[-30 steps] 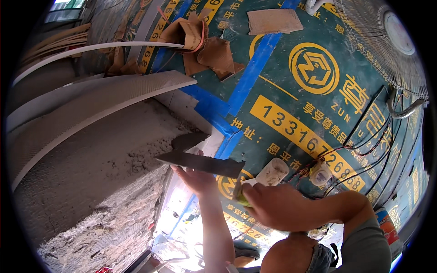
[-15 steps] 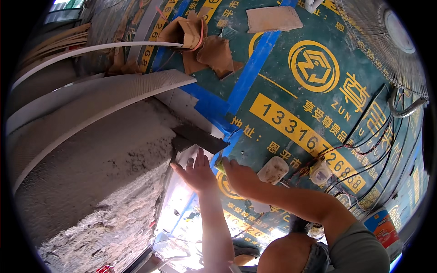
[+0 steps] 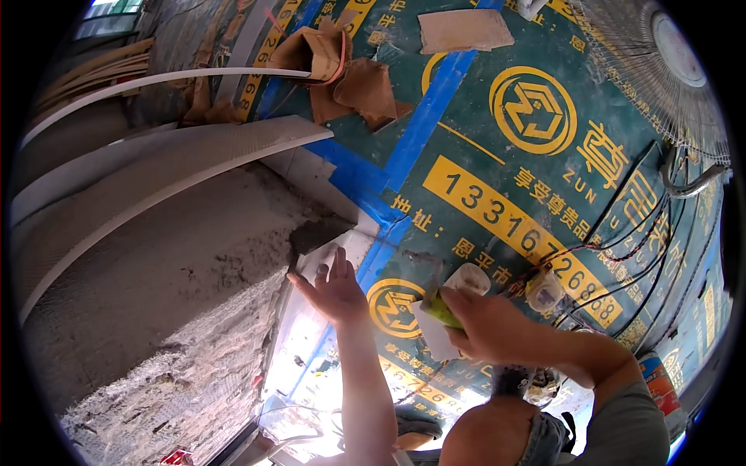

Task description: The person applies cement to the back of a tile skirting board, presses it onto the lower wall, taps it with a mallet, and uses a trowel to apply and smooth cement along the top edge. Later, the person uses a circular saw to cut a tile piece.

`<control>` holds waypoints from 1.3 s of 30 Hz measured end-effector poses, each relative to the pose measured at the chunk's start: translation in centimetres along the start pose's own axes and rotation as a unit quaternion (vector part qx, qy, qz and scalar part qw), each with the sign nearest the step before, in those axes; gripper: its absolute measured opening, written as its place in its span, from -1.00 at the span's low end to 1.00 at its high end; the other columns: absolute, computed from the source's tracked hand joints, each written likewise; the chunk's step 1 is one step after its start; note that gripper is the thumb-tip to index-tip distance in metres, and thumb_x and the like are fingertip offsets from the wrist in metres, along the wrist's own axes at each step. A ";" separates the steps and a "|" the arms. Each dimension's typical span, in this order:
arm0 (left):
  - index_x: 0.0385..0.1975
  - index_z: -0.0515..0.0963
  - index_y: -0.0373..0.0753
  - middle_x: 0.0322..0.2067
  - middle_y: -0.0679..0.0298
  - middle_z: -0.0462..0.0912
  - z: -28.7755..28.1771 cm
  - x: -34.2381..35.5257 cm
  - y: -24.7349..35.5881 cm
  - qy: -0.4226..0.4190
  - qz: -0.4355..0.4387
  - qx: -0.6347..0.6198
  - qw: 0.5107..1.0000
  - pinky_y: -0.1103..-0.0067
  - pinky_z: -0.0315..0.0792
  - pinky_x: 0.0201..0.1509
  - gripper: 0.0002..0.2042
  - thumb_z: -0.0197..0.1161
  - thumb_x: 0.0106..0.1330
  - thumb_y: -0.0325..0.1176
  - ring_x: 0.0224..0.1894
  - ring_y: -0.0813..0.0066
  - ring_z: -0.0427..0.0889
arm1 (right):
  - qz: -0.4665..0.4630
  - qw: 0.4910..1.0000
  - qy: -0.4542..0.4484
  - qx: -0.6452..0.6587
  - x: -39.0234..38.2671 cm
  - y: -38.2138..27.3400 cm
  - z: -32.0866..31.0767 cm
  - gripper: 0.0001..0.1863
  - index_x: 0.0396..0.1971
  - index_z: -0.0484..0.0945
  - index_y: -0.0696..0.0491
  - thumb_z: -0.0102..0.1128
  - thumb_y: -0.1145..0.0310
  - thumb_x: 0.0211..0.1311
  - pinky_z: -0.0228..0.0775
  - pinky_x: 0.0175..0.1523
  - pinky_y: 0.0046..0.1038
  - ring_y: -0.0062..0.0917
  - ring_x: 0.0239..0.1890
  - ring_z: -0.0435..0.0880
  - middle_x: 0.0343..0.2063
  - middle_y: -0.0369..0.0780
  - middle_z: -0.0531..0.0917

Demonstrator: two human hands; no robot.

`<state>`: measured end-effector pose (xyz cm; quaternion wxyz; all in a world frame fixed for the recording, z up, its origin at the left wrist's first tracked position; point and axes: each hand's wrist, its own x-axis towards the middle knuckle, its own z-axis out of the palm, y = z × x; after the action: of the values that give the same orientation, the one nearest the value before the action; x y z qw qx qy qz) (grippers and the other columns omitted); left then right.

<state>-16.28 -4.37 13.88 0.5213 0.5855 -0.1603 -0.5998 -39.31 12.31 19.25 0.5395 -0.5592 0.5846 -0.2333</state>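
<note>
My left hand has its fingers apart and holds nothing, beside dark wet mortar at the inner edge of the rough grey plastered step. It is close to or touching that edge; I cannot tell which. My right hand is closed on a trowel's green handle, with the pale blade angled down over the green floor covering. A small white plastic container is just beyond that hand.
Curved pale boards arc along the left. Torn brown cardboard and a flat piece lie above. A wire fan stands upper right, above tangled cables. My bare knee is at the bottom.
My right hand swung the trowel from over the mortar at the step's edge down to the right, its blade now angled toward the floor. My left hand stays at the edge, fingers apart.
</note>
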 end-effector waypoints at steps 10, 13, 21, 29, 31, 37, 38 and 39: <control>0.33 0.03 -0.57 0.15 -0.20 0.37 0.8 -0.6 0.2 0.015 -0.005 0.033 0.999 0.13 -0.24 0.56 0.06 0.04 0.30 0.46 0.42 -0.03 0.27 | 0.117 0.920 -0.070 0.368 12.7 3.7 -4.1 -0.50 -0.23 0.50 0.16 -0.09 -0.05 0.53 0.40 -0.50 -0.34 -0.45 -0.69 0.54 -0.70 -0.18 0.51; 0.02 0.26 -0.36 0.13 -0.17 0.43 0.9 -0.6 0.4 0.027 -0.005 0.041 0.999 0.27 0.24 0.31 -0.13 0.22 0.19 0.46 0.33 -0.04 0.38 | 0.162 0.849 -0.174 0.473 16.0 3.5 -4.0 -0.49 -0.26 0.48 0.08 -0.12 -0.12 0.54 0.32 -0.55 -0.42 -0.57 -0.73 0.42 -0.72 -0.26 0.45; 0.07 0.15 -0.46 0.12 -0.19 0.38 0.1 0.1 0.0 0.012 0.004 -0.016 1.000 0.34 0.31 0.28 -0.11 0.24 0.25 0.37 0.24 -0.06 0.44 | 0.219 0.799 -0.276 0.487 15.7 5.3 -5.4 -0.51 -0.29 0.47 0.05 -0.10 -0.12 0.54 0.24 -0.59 -0.51 -0.66 -0.66 0.38 -0.61 -0.33 0.45; 0.17 0.12 -0.52 0.10 -0.07 0.37 0.2 0.1 0.1 -0.007 -0.001 -0.010 1.000 0.42 0.38 0.11 -0.05 0.19 0.28 0.39 0.27 -0.10 0.44 | 0.221 0.828 -0.317 0.406 11.6 6.9 -12.5 -0.49 -0.22 0.52 0.06 -0.13 -0.13 0.55 0.24 -0.63 -0.57 -0.70 -0.71 0.37 -0.61 -0.34 0.46; -0.07 0.32 -0.35 0.06 -0.09 0.50 0.1 0.1 0.0 0.029 0.005 -0.006 1.000 0.42 0.37 0.06 -0.20 0.26 0.21 0.41 0.16 -0.02 0.54 | 0.190 0.808 -0.290 0.476 12.0 7.4 -11.7 -0.49 -0.24 0.53 0.08 -0.10 -0.12 0.54 0.25 -0.64 -0.58 -0.70 -0.71 0.39 -0.59 -0.31 0.50; -0.05 0.31 -0.36 0.01 -0.07 0.49 -0.2 0.2 0.1 0.017 -0.003 -0.006 1.000 0.40 0.38 0.06 -0.19 0.25 0.21 0.42 0.20 -0.03 0.51 | 0.204 0.781 -0.305 0.505 16.5 8.1 -7.3 -0.49 -0.23 0.47 0.07 -0.12 -0.14 0.54 0.27 -0.61 -0.57 -0.70 -0.70 0.36 -0.59 -0.32 0.46; 0.05 0.24 -0.41 0.06 -0.06 0.42 -0.3 0.2 0.1 0.014 -0.009 -0.008 1.000 0.40 0.35 0.11 -0.14 0.21 0.24 0.41 0.23 -0.05 0.48 | 0.200 0.783 -0.310 0.501 16.8 7.9 -7.1 -0.49 -0.20 0.45 0.07 -0.13 -0.14 0.54 0.26 -0.61 -0.58 -0.71 -0.70 0.34 -0.59 -0.33 0.45; 0.16 0.18 -0.47 0.11 -0.05 0.35 -0.3 0.2 0.1 0.004 -0.010 -0.010 1.000 0.41 0.33 0.16 -0.08 0.18 0.28 0.40 0.27 -0.07 0.45 | 0.196 0.781 -0.320 0.499 17.1 7.6 -7.1 -0.49 -0.20 0.45 0.07 -0.14 -0.14 0.55 0.25 -0.61 -0.57 -0.71 -0.70 0.34 -0.59 -0.33 0.45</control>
<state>-15.92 -4.46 13.82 0.5217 0.5840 -0.1464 -0.6044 -45.20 -3.47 8.46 0.9333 -0.1274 0.2775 -0.1890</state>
